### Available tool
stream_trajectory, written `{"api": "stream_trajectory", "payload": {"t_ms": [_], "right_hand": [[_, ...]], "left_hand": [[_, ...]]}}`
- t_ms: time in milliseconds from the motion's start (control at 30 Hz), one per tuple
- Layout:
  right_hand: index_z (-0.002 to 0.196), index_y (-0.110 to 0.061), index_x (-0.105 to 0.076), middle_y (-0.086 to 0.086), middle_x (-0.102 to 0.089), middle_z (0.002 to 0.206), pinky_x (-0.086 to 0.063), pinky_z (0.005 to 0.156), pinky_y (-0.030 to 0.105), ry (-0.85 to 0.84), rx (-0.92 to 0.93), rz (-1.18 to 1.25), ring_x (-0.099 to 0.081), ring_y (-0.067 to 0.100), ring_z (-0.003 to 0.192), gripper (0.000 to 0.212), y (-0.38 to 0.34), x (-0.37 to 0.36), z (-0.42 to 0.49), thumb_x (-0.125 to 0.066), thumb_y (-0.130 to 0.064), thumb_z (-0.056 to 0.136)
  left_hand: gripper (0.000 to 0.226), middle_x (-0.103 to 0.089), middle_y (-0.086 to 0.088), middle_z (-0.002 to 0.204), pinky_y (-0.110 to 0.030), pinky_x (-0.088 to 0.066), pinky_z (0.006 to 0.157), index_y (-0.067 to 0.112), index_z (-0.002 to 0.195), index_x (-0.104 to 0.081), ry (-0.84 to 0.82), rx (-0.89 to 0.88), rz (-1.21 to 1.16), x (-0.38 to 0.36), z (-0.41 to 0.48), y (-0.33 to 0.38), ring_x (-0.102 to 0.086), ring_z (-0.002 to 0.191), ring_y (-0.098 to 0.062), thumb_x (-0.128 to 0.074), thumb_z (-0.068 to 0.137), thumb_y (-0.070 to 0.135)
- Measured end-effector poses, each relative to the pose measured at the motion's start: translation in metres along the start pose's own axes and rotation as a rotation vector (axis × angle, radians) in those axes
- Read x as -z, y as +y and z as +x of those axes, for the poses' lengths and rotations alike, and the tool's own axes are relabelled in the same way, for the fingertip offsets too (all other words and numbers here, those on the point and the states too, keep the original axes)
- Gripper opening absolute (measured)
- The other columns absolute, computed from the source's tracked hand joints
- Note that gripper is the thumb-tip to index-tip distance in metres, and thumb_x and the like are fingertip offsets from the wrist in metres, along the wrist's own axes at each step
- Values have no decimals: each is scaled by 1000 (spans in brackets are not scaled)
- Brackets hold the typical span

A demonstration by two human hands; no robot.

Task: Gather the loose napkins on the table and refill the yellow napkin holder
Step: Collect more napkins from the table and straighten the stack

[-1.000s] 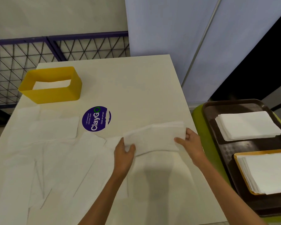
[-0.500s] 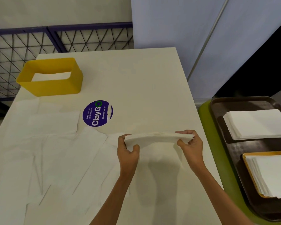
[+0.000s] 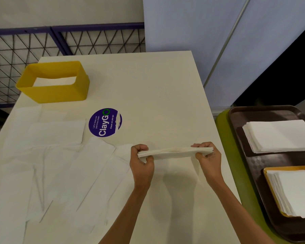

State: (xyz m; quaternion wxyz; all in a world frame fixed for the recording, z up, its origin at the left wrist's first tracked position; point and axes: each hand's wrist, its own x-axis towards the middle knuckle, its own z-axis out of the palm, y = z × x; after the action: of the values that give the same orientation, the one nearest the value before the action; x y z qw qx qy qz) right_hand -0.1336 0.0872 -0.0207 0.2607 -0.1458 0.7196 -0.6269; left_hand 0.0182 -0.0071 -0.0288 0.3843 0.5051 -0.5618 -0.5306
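I have both hands up in front of me. The left hand [image 3: 142, 162] and the right hand [image 3: 208, 159] each grip one end of a thin stack of napkins [image 3: 174, 152], thumbs underneath and fingers curled over the top. The hands are apart, the stack spanning the gap between them. It is roughly level and clear of the tabletop [image 3: 157, 85], and it throws a soft shadow on the surface below.

To the left of my left hand I see the loose napkins [image 3: 60, 164] spread flat over the near-left part of the tabletop. They overlap one another in several directions, and one corner reaches nearly to my left wrist. Just beyond them a round purple sticker [image 3: 105, 122] is fixed to the tabletop, with "ClayGo" readable on it and its right edge torn.

The yellow napkin holder [image 3: 60, 93] stands at the far-left corner of the tabletop, well apart from my hands, its opening facing up. A little white paper [image 3: 55, 81] shows low down inside it.

Off the right edge of the tabletop a dark brown tray [image 3: 264, 113] rests on a lime-green surface [image 3: 224, 138]. It carries a neat white napkin pile [image 3: 280, 136] at the far end. Nearer to me on it, an orange-rimmed tray [image 3: 269, 184] holds a second pile [image 3: 298, 191].

Behind the tabletop runs a purple-framed wire grid [image 3: 25, 48], with a pale panel [image 3: 192, 23] to its right.
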Motion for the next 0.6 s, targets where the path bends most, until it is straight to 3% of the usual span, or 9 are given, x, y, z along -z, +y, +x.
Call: {"api": "stream_trajectory", "payload": {"t_ms": [133,233,333,467,600], "right_hand": [[68,-11,-48,14,-61,88,-50,68,12,32,-6,13,-62,15,85,36,-1,2,2,-49,22,78],[70,-14,-48,9,-62,83,-51,69,12,18,4,19,-61,12,85,38,-3,3,1,-48,24,77],[73,-18,-52,1,-62,84,-49,73,17,9,2,-2,-59,11,83,41,-4,1,-1,-50,23,76],[78,-13,-54,1,-59,82,-47,63,6,12,-26,-45,-55,10,77,34,0,2,2,-51,21,77],[89,-4,-52,0,-53,76,-41,56,3,9,-70,-60,-49,11,71,22,0,6,4,-49,17,81]], "left_hand": [[37,-55,4,76,-23,-47,74,26,76,-49,-16,-8,26,-1,1,3,-52,70,-4,-54,81,-11],[41,-56,6,81,-22,-48,77,29,81,-49,-15,4,29,1,1,3,-54,75,0,-54,79,-11],[44,-57,5,90,-23,-50,81,28,93,-49,-30,52,19,1,0,2,-58,88,-9,-56,77,-12],[34,-59,-11,104,-32,-50,91,6,111,-50,-53,103,37,-2,0,1,-58,97,-23,-56,81,-7],[22,-59,-5,96,-27,-47,87,15,99,-50,-81,79,60,0,1,4,-58,92,-19,-56,85,-2]]}}
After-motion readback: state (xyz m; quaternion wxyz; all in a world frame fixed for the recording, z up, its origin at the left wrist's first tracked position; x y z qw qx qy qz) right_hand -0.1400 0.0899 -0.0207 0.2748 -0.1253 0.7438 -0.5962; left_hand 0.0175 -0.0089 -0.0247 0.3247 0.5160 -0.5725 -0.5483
